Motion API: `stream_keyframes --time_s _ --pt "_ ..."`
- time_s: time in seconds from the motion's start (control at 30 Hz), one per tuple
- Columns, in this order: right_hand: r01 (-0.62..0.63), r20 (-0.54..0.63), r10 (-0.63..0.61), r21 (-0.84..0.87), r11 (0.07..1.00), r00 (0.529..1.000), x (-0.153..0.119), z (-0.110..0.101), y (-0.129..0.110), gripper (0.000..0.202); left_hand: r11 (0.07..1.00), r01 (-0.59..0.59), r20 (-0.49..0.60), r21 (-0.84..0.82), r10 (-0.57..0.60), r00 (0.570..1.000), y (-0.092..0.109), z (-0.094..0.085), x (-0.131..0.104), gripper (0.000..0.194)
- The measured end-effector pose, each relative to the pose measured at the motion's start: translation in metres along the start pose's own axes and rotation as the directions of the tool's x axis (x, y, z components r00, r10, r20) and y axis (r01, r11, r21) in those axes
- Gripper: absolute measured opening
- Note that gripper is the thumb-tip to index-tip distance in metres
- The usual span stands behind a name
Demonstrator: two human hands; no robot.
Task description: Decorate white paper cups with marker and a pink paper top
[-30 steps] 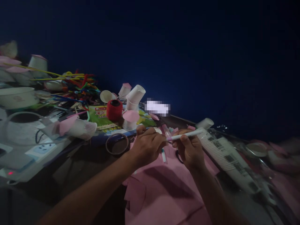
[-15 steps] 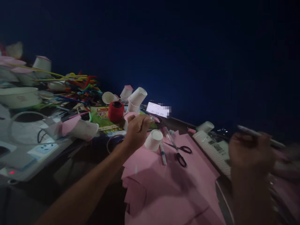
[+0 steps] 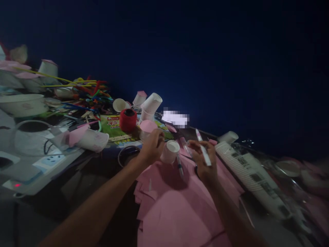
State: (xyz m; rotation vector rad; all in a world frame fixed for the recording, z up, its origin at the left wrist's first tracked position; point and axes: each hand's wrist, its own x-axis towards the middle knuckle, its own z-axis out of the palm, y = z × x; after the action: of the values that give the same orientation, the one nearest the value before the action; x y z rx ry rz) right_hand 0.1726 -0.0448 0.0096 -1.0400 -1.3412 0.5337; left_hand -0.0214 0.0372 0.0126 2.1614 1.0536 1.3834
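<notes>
My right hand [image 3: 204, 157] holds a white marker [image 3: 204, 147], its pinkish end pointing up and away. My left hand [image 3: 154, 145] is closed, its fingertips curled beside a white paper cup [image 3: 170, 151] that stands upside down; whatever the fingers hold is hidden. Under that cup lies a stack of pink paper [image 3: 180, 212]. A second marker [image 3: 179, 165] rests on the paper just right of the cup. Behind my left hand is a cup topped with a pink paper disc [image 3: 148, 126]. Scissors are mostly covered by my right hand.
A red spool of yarn [image 3: 128, 120] stands on a green packet [image 3: 110, 125]. Colourful pipe cleaners [image 3: 92, 90] and more cups pile up at the left, behind a white power strip [image 3: 48, 163]. Nested paper cups [image 3: 246, 171] in plastic lie at the right. A lit phone [image 3: 175, 119] leans behind.
My right hand has swung left with the marker, from beside the nested cups to above the pink paper, covering the scissors. My left hand has lowered slightly, exposing the pink-topped cup.
</notes>
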Motion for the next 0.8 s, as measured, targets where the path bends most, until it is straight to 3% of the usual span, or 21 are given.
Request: stream_keyframes --time_s 0.07,0.23,0.3,0.43,0.5,0.53,0.67,0.8 --pt "0.043 0.080 -0.034 -0.106 0.993 0.996 -0.009 0.007 0.004 0.037 0.999 0.025 0.118 -0.030 -0.021 0.993 0.002 -0.001 0.001 0.010" --pt "0.108 0.032 -0.103 -0.223 0.969 0.994 -0.018 0.014 0.008 0.035 0.919 0.297 0.346 -0.260 -0.199 0.917 0.002 -0.012 0.005 0.007" --pt "0.154 0.087 -0.137 -0.241 0.958 0.987 -0.019 0.015 0.011 0.042 0.890 0.355 0.437 -0.287 -0.208 0.875 0.001 -0.015 0.004 0.020" --pt "0.183 0.173 -0.131 -0.327 0.927 0.976 -0.022 0.016 0.019 0.051 0.921 0.357 0.561 -0.152 -0.217 0.799 -0.001 -0.010 -0.003 0.059" --pt "0.168 0.170 -0.116 -0.335 0.927 0.979 -0.022 0.017 0.023 0.049 0.910 0.400 0.579 -0.109 -0.269 0.769 0.000 -0.005 -0.009 0.061" --pt "0.163 0.171 -0.111 -0.333 0.929 0.979 -0.022 0.017 0.024 0.049 0.899 0.421 0.578 -0.118 -0.282 0.766 0.001 -0.003 -0.011 0.060" --pt "0.192 0.155 -0.149 -0.318 0.928 0.977 -0.019 0.017 0.022 0.045 0.895 0.362 0.540 -0.263 -0.174 0.823 0.005 0.004 -0.015 0.063" --pt "0.256 -0.087 -0.287 -0.261 0.931 0.954 -0.020 0.013 0.007 0.030 0.880 0.411 0.561 -0.240 -0.220 0.798 0.004 0.005 -0.013 0.051"
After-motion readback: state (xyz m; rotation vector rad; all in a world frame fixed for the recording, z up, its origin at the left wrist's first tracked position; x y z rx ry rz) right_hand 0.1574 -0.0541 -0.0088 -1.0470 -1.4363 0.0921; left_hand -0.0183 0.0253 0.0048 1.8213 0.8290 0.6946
